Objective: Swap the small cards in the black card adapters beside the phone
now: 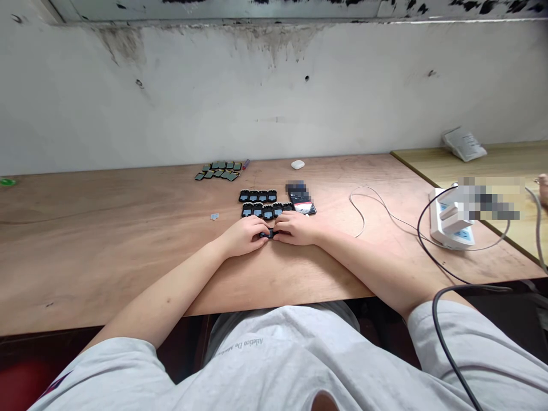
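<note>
My left hand (245, 236) and my right hand (296, 228) meet at the middle of the wooden table, fingers closed on the two ends of a small black plastic casing (269, 233). Fingertips cover much of that casing. Just beyond my hands, similar black casings with light-blue inserts stand in two rows, a far row (258, 196) and a near row (257, 210). My right fingers are close to the near row's right end. A loose light-blue piece (214, 217) lies to the left of my left hand.
Farther back lie several black pieces with grey-green faces (218, 170) beside a thin purple tool (245, 164). A phone (303, 202), a white rounded case (297, 164), a thin cable (363, 208) and a white power strip (437, 220) are rightward. Part of another person's hand (543, 188) shows.
</note>
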`<state>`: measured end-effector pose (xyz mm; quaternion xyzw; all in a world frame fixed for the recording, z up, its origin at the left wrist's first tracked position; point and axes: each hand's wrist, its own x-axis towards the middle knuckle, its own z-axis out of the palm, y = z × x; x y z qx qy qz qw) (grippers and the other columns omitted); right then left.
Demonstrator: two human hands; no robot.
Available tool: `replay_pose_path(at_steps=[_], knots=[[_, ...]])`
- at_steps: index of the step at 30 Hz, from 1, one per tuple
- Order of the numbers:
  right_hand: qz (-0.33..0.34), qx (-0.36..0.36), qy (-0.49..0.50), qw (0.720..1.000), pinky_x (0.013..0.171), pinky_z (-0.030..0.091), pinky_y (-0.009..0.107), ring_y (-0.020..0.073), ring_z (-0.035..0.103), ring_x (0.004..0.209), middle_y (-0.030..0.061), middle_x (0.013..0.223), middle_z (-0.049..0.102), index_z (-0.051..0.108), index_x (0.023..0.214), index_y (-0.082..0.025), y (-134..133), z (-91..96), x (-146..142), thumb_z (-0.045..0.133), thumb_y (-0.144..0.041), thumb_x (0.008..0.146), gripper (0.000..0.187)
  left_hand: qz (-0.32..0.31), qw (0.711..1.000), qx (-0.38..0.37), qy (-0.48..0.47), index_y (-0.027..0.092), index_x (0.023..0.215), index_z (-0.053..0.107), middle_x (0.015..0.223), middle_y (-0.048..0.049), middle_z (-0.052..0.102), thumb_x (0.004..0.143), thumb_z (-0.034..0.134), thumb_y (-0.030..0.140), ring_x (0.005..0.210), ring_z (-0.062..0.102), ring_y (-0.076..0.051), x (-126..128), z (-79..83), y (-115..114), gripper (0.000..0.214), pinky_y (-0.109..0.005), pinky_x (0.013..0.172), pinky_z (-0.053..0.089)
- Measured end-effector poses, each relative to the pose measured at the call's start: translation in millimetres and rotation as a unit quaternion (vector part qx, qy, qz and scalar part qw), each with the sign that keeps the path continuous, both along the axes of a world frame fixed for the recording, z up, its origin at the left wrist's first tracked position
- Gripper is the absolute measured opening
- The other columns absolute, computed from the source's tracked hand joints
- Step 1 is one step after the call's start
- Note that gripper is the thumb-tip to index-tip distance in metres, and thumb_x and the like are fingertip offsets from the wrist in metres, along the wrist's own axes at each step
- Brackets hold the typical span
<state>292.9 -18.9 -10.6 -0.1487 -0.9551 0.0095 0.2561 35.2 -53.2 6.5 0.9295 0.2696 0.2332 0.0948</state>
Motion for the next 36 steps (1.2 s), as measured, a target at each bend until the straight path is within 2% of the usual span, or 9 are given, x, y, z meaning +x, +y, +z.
replay_pose_path(at_steps=[8, 15, 26, 36], knots=[[-0.001, -0.007, -0.004, 1.000, 0.080, 0.048, 0.035, 0.0210, 0.061, 0.085, 0.0093, 0.096, 0.070, 0.074, 0.098, -0.018, -2.0, 2.2, 0.5, 0.060, -0.036, 0.101, 0.022, -0.005, 1.000, 0.002, -0.005, 0.023, 0.104, 0.074, 0.115, -0.0086, 0.074, 0.094, 0.065, 0.024, 0.107, 0.066, -0.024, -1.1, -4.6, 2.3, 0.013, -0.040, 0.094, 0.056], [0.001, -0.001, 0.001, 1.000, 0.080, 0.049, 0.035, 0.0210, 0.062, 0.085, 0.0094, 0.097, 0.070, 0.073, 0.098, -0.018, -0.6, 0.1, 0.5, 0.060, -0.036, 0.102, 0.023, -0.012, 0.999, 0.042, -0.001, 0.022, 0.103, 0.073, 0.115, -0.0093, 0.074, 0.096, 0.062, 0.026, 0.103, 0.067, -0.024, -2.8, -7.4, 2.5, 0.013, -0.041, 0.091, 0.055], [-0.003, 0.004, -0.001, 1.000, 0.082, 0.051, 0.036, 0.0213, 0.064, 0.086, 0.0098, 0.097, 0.071, 0.073, 0.097, -0.018, -1.1, 0.5, 0.8, 0.059, -0.035, 0.102, 0.023, -0.015, 0.998, 0.065, 0.008, 0.022, 0.105, 0.073, 0.116, -0.0092, 0.075, 0.097, 0.062, 0.026, 0.104, 0.067, -0.024, -4.2, -8.1, 3.6, 0.014, -0.040, 0.093, 0.054], [0.000, 0.026, 0.039, 0.999, 0.081, 0.052, 0.036, 0.0212, 0.064, 0.085, 0.0093, 0.095, 0.072, 0.072, 0.101, -0.019, -1.7, 1.8, 0.9, 0.058, -0.036, 0.103, 0.022, -0.004, 0.996, 0.085, -0.022, 0.023, 0.109, 0.072, 0.114, -0.0087, 0.075, 0.096, 0.063, 0.024, 0.103, 0.069, -0.023, -2.4, -5.7, 1.3, 0.016, -0.040, 0.092, 0.056]])
